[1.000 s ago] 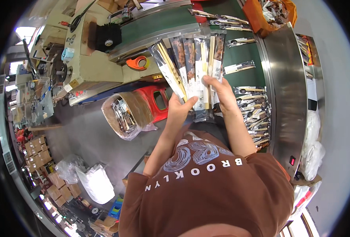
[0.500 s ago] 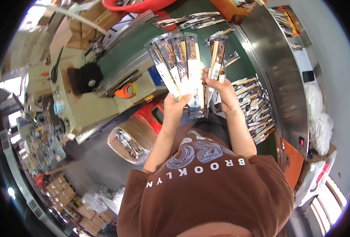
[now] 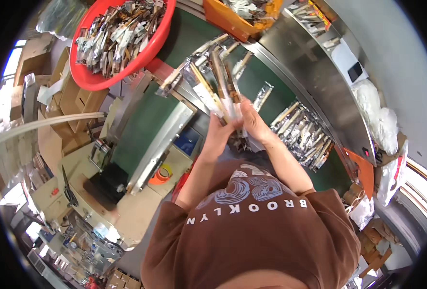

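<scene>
Both my hands meet in front of my body around a fanned bundle of chopstick packets (image 3: 205,89), slim clear-and-black sleeves with pale sticks and white labels. My left hand (image 3: 218,136) is closed on the lower part of the bundle. Against its other side, my right hand (image 3: 256,123) is closed too, its thumb along the sleeves. Motion blurs the packets, and the fingers behind them are hidden. Beyond the bundle, more loose packets (image 3: 175,79) lie on the green belt (image 3: 280,79). A dense row of packets (image 3: 302,135) lies to the right of my right hand.
A red tub (image 3: 81,79) heaped with packets stands at the far left, an orange bin (image 3: 225,25) at the back. A steel ledge (image 3: 298,45) borders the belt on the right. An orange tape roll (image 3: 161,174) lies on the bench at left.
My hands have come together, joining the right hand's packets with the left hand's fan. The view has turned left, bringing the red tub further in.
</scene>
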A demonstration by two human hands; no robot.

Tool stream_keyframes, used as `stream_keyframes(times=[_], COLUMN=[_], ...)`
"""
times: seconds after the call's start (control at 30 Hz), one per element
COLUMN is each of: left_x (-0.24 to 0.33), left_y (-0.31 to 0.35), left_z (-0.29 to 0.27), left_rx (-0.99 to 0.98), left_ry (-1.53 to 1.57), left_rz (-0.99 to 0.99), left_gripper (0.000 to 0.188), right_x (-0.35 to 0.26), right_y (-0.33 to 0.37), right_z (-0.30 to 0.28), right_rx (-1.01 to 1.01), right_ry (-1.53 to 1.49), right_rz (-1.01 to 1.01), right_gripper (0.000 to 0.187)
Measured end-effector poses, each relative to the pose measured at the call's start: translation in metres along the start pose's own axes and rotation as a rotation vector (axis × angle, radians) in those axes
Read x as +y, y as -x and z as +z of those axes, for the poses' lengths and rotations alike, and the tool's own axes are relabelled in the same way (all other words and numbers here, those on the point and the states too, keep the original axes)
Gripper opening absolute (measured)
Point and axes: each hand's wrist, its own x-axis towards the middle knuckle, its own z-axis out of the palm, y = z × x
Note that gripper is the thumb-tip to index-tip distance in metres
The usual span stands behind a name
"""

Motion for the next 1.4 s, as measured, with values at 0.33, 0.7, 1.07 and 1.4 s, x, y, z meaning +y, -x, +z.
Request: stream_keyframes(times=[0.33, 0.7, 1.07, 1.4], left_x=[0.239, 0.076, 0.042, -0.044], left_y=[-0.144, -0.239, -0.206, -0.238], left_z=[-0.192, -0.161, -0.212, -0.075], left_rx=[0.661, 0.008, -0.061, -0.206], left_ry=[-1.038, -1.709, -2.023, -1.636], left_rz=[0.623, 0.392, 0.03, 0.24], left_gripper=[0.063, 0.063, 0.054, 0.049], right_x=[0.023, 0.111, 0.178, 0.239], right_y=[-0.059, 0.008, 0.072, 0.001], right_z=[-0.024, -0.057, -0.093, -0.049], right_rx=[0.253, 0.487, 0.745, 0.589], right_ry=[-0.238, -0.253, -0.327, 0.471], right_rz=[0.372, 0.671, 0.89, 1.08], right_gripper=[0.038, 0.028, 0.023, 0.036])
